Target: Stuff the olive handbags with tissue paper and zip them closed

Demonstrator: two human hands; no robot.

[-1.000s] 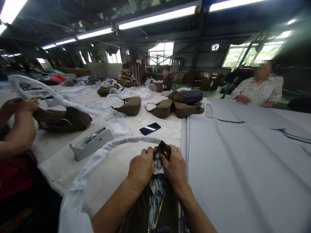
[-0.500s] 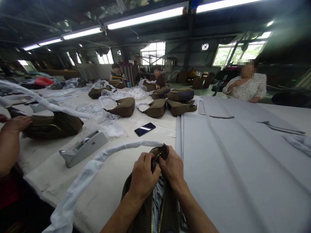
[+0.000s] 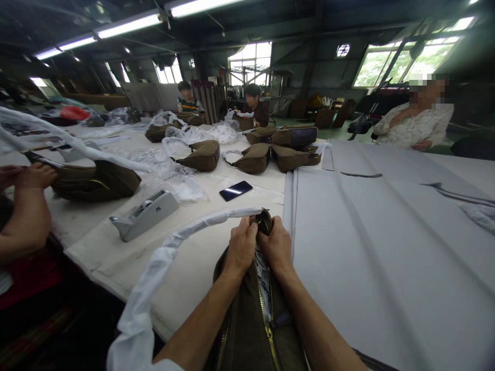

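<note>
While the dark olive fabric bag [image 3: 247,319] lies towards six o'clock from the grip, its long axis running twelve to six, the left hand [image 3: 243,247] and right hand [image 3: 277,250], about equally near, seem clamped on its far end, fingertips partly hidden. The gold metal zipper slider [image 3: 268,332] sits at six o'clock; the white-wrapped strap [image 3: 149,278] arcs towards eight.

Left of the bag [image 3: 247,324] a wrapped strap [image 3: 159,265] obstructs; rightward, flat sheeting [image 3: 371,247] leaves room
</note>
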